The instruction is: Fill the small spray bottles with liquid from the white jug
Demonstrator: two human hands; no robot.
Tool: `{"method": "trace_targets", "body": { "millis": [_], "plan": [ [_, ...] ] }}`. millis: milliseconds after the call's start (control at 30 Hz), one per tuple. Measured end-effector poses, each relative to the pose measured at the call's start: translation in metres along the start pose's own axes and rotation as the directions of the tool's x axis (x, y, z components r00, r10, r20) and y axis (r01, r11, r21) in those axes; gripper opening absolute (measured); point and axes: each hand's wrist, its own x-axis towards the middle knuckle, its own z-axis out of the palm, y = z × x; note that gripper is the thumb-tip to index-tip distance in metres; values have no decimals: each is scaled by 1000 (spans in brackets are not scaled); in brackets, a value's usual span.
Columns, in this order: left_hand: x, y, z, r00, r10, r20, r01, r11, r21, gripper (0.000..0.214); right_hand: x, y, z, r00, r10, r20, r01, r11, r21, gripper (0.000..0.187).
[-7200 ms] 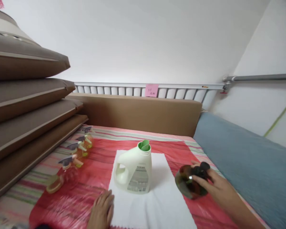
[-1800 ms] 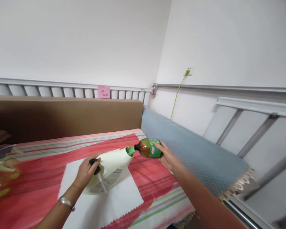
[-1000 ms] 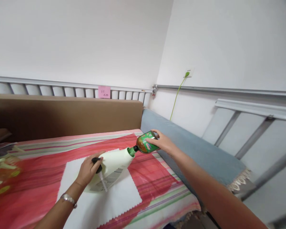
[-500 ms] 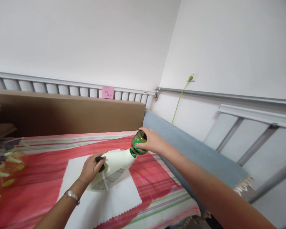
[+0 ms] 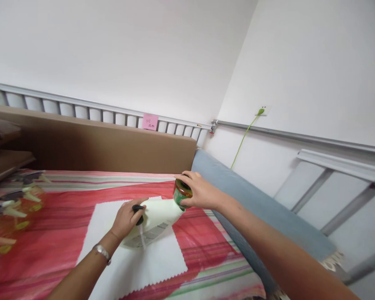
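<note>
A pale green jug (image 5: 158, 214) lies tilted over a white cloth (image 5: 137, 258), its spout pointing right. My left hand (image 5: 126, 218) is closed on the jug's handle side and also pinches a small black cap (image 5: 139, 208). My right hand (image 5: 200, 192) is closed round a brown bottle with a green label (image 5: 181, 192), turned almost mouth-down against the jug's spout. A metal bracelet (image 5: 101, 252) sits on my left wrist.
A red and striped sheet (image 5: 59, 216) covers the surface. Several spray bottles (image 5: 15, 208) lie blurred at the left edge. A brown board (image 5: 112, 146) stands behind, a grey-blue mat (image 5: 268, 208) runs along the right wall, and a green cable (image 5: 243, 137) hangs from a socket.
My right hand has lifted the brown bottle's base from nearly level to almost upside down over the jug's spout. My left hand stays on the jug. The view has swung slightly left.
</note>
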Motion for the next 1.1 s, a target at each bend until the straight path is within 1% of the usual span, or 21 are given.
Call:
{"method": "trace_targets", "body": {
  "millis": [133,367,533,700,800,900,967,1000,1033,1067,1100],
  "plan": [
    [-1,2,1,1000,16,-3,-16,1000,-12,41,-3,0,1,1000,14,-11,-14,999,32,75],
    [-2,3,1,1000,11,-25,-13,997,-81,39,-4,-2,3,999,35,1,-35,999,29,72],
    [-5,5,2,999,-11,-52,7,998,-68,36,-4,6,8,999,31,-12,-31,999,9,70],
    [-7,8,0,997,-19,-80,13,997,-74,34,1,15,16,999,52,-12,-52,998,-26,70],
    [-8,10,-1,995,-22,-95,12,994,-105,33,3,15,18,998,53,-30,-54,998,-44,70],
    [-11,5,-5,993,-32,-114,14,988,-156,33,6,12,18,992,95,-79,-98,995,-31,66],
    [-15,-3,-9,989,-51,-137,23,979,-202,33,6,7,15,970,197,-144,-192,980,47,65],
    [-17,-9,-11,986,-65,-151,29,973,-231,33,7,4,15,944,277,-178,-256,958,131,65],
    [-21,-16,-14,982,-82,-168,35,964,-263,33,6,2,15,906,373,-201,-320,914,250,68],
    [-24,-23,-17,977,-101,-186,41,953,-300,35,6,-1,16,854,478,-207,-374,839,394,71],
    [-28,-30,-19,972,-122,-202,47,940,-338,36,6,-4,20,796,575,-189,-402,736,544,73]
  ]
}}
